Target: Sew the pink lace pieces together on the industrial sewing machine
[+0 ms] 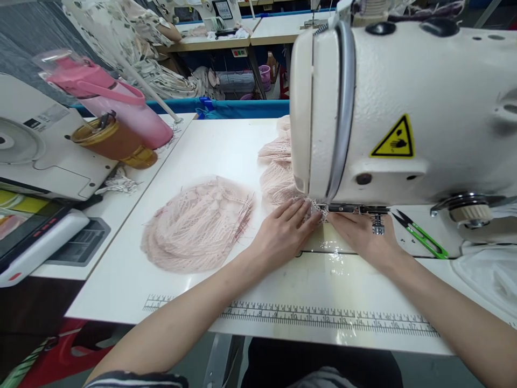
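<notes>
My left hand [285, 229] lies with fingers stretched out on pale pink lace fabric [277, 172], just left of the needle area of a white sewing machine [404, 97]. Its fingertips touch the lace edge beside the presser foot. From the other side, my right hand [365, 234] reaches under the machine head, fingers extended flat toward the same edge; the machine's parts partly cover it. The needle itself is hidden. To the left, a rounded pile of pink lace pieces [194, 226] with loose reddish threads rests on the white table [161, 285].
Green-handled thread snips [422, 234] lie right of my right hand. White cloth [490, 269] is at the right edge. A printed ruler [294, 317] runs along the table front. Left stand a pink bottle [117, 102], an amber cup [115, 143] and another machine [44, 145]. A person's arm [169, 33] shows behind.
</notes>
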`<state>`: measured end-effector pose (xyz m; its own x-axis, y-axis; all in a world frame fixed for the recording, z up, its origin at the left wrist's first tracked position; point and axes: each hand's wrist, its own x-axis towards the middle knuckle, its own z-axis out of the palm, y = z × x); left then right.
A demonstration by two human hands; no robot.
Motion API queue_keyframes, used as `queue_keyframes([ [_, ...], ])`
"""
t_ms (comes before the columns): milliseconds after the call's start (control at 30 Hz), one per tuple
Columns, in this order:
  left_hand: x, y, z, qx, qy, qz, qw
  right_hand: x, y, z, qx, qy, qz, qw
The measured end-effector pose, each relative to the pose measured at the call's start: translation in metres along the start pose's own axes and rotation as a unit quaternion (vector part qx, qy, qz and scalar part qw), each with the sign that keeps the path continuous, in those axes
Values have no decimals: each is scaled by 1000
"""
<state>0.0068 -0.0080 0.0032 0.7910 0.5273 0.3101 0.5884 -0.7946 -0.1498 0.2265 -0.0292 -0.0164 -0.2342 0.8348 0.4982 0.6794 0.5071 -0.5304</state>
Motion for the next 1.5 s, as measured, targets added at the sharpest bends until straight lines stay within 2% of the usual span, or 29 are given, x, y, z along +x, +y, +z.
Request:
queue_keyframes([
  [233,-1,3,1,18,13,-6,1000,4,-3,-5,-54,-21,2,998],
  [367,-1,4,-1,21,52,33,998,3,-3,-5,-77,-29,-8,997],
  [467,-1,2,-2,18,65,43,997,-1,-2,-4,-118,-23,-49,991],
  [567,0,0,-2,-4,54,3,999,-6,-4,-4,-197,-20,-124,972],
  [667,1,0,-2,-25,33,-17,999,-9,-8,-5,-271,-9,-167,948],
  [833,0,-1,-2,-22,23,8,999,-8,-11,-5,-277,-14,-159,947],
  [1033,1,-1,-4,-10,37,21,999,-8,-12,-5,-289,-3,-149,946],
  [1300,2,-1,-3,-19,35,5,999,-9,-11,-3,-271,-14,-133,953],
  [1500,2,0,-3,-16,26,-16,999,-8,-9,1,-299,25,-154,941],
])
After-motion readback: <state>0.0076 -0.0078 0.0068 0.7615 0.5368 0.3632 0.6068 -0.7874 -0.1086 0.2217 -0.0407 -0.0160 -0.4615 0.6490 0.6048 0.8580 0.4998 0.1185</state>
